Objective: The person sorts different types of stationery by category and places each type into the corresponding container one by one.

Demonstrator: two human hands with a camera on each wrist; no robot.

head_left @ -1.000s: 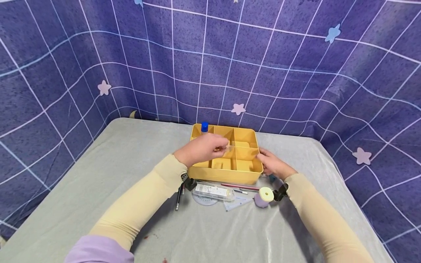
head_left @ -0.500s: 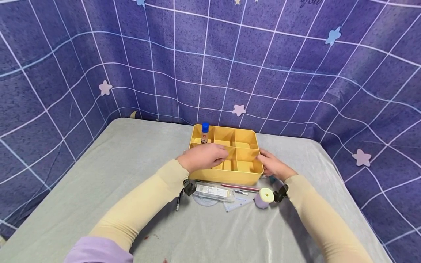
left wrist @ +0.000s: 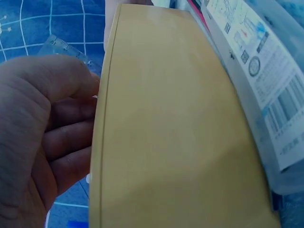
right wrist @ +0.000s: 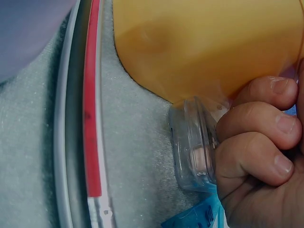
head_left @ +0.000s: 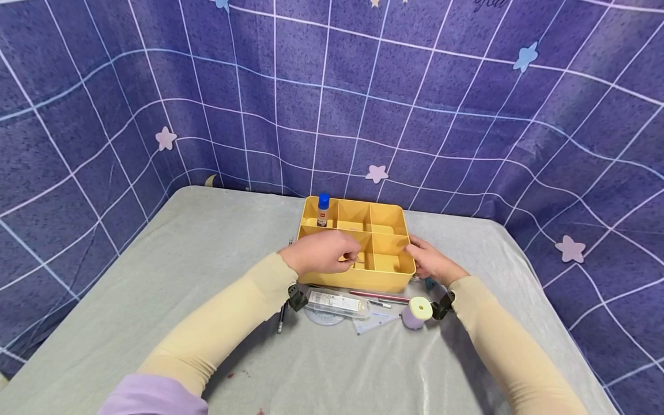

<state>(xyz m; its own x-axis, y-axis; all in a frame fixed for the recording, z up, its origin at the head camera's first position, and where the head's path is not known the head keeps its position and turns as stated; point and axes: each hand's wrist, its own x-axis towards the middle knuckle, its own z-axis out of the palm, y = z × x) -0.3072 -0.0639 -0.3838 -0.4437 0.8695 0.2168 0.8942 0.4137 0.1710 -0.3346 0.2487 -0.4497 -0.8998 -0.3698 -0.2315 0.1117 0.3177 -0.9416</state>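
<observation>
While a clear ruled piece [left wrist: 59, 46] is being pinched by the curled fingers of the left hand [head_left: 327, 252], the front-left compartment of the yellow box [head_left: 358, 279] is being largely covered by that hand. From its fingertips the piece's visible end is being pointed rightward, over the front-middle compartment; most of its length is being hidden, so its full long axis cannot be told. At the box's right end the wall is being gripped by the right hand [head_left: 429, 259], well apart from the piece.

By the grey-covered desk [head_left: 218, 230] the box is being supported near the middle of the far edge, its long side roughly following that edge. Off the box's front-left corner a dark pencil [head_left: 281, 320] is being carried; in the back-left compartment a blue-capped tube [head_left: 323, 210] is being housed upright. Along the front wall a protractor [head_left: 323, 318] is being overlapped by a labelled clear case [head_left: 334, 302], and farther right a set square [head_left: 376, 323], a red pencil [head_left: 378, 295] and a lilac-and-yellow pot [head_left: 417, 313] are being passed. Beyond the far edge the room is being closed off by a purple curtain [head_left: 290, 109].
</observation>
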